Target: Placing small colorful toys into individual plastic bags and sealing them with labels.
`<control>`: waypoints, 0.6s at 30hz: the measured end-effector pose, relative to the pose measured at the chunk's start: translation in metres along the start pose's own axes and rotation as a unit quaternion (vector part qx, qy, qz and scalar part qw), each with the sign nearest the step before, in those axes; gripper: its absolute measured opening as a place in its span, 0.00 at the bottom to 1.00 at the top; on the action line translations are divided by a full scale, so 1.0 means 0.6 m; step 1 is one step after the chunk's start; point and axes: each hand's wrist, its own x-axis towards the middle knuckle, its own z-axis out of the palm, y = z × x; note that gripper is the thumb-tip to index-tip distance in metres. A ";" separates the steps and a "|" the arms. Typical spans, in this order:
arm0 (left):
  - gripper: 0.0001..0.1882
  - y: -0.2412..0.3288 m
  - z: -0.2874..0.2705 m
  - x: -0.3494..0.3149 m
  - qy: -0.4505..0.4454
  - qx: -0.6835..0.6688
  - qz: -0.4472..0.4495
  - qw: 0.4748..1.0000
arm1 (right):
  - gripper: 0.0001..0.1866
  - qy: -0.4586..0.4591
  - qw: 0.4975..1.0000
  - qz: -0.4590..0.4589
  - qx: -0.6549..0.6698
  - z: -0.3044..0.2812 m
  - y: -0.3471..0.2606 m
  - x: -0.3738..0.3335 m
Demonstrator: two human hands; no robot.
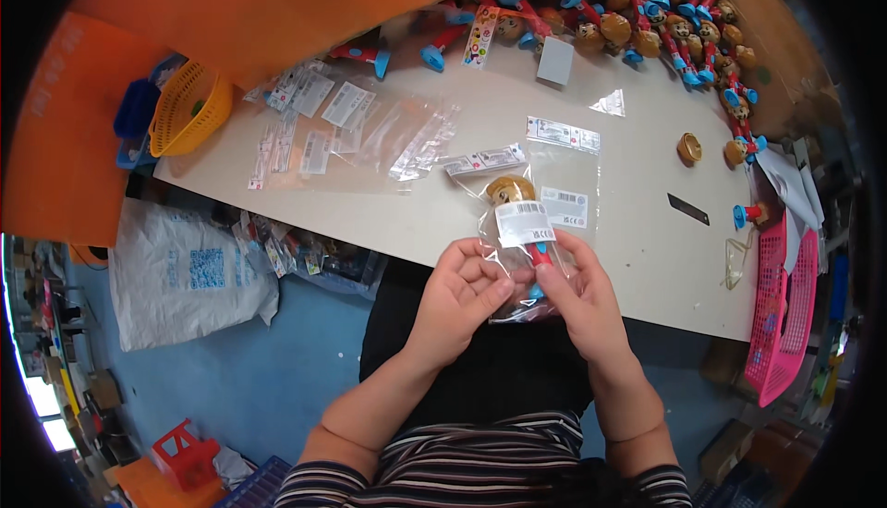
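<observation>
A long pale worktable (388,203) fills the upper half of your view, curving with the lens. Orange board stands behind it at twelve o'clock. At ten o'clock on the table sits a yellow mesh basket (189,110). A heap of round-headed brown toy figures with red and blue stems (665,18) lies at one o'clock. Loose clear bags with white labels (351,129) spread toward eleven o'clock. A pink basket (785,314) hangs off the table's edge at three o'clock. A big white sack (185,277) rests on the blue floor at nine o'clock.

At centre, just off the table's near edge, you hold a clear plastic bag (519,249) containing one toy figure (511,192), head up. Your left hand (453,300) curls its fingers around the bag's lower left side, thumb pressing the film. Your right hand (582,295) pinches the lower right side between thumb and forefinger.

The bag likely handles light, thin and slippery, crinkling readily. The figure inside seems rigid and small, so gripping through the film around its stem should be steadier than holding loose plastic.

The figure's base is hidden behind your fingers. Whether the bag's bottom end is open or sealed cannot be made out. The far heap is blurred and cut off at the rim.
</observation>
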 end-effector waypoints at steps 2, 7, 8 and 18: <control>0.23 -0.001 -0.013 0.004 -0.004 0.009 0.029 1.000 | 0.25 -0.005 1.000 -0.010 0.006 0.002 0.004 0.003; 0.28 0.051 -0.010 0.036 0.024 -0.040 0.087 0.995 | 0.26 -0.067 0.982 -0.114 -0.137 -0.003 0.011 -0.013; 0.28 0.055 -0.011 0.043 0.023 -0.040 0.089 0.995 | 0.27 -0.112 0.962 -0.101 -0.229 -0.005 0.004 -0.017; 0.20 0.034 -0.004 0.057 0.024 -0.094 0.135 0.986 | 0.19 -0.005 0.999 -0.015 0.029 -0.015 0.038 -0.036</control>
